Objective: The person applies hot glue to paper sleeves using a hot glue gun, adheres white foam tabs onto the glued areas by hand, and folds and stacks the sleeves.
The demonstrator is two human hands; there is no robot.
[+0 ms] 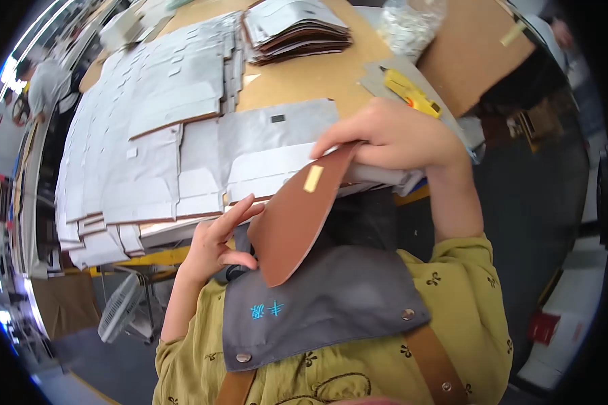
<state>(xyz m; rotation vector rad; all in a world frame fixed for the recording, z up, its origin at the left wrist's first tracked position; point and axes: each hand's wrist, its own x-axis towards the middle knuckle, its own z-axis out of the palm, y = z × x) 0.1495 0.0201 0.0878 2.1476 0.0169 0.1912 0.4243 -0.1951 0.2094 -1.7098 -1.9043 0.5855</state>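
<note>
A brown leather piece (300, 219) with a small yellow tab (312, 179) on its face hangs tilted and slightly curved in front of my apron. My right hand (402, 138) pinches its upper end between thumb and fingers. At its lower left edge is my left hand (213, 246), thumb and fingers spread apart; whether they touch the edge I cannot tell. Just beyond, on the table, lie a grey-backed panel (250, 128) with a small dark rectangle and a white-backed piece (270, 169).
Overlapping rows of grey-backed pieces (155, 162) cover the table's left side. A stack of brown-edged pieces (297, 30), a yellow cutter (412, 93) and a clear bag (412, 27) lie farther back. A fan (123, 307) stands below left; a person (47, 88) is at far left.
</note>
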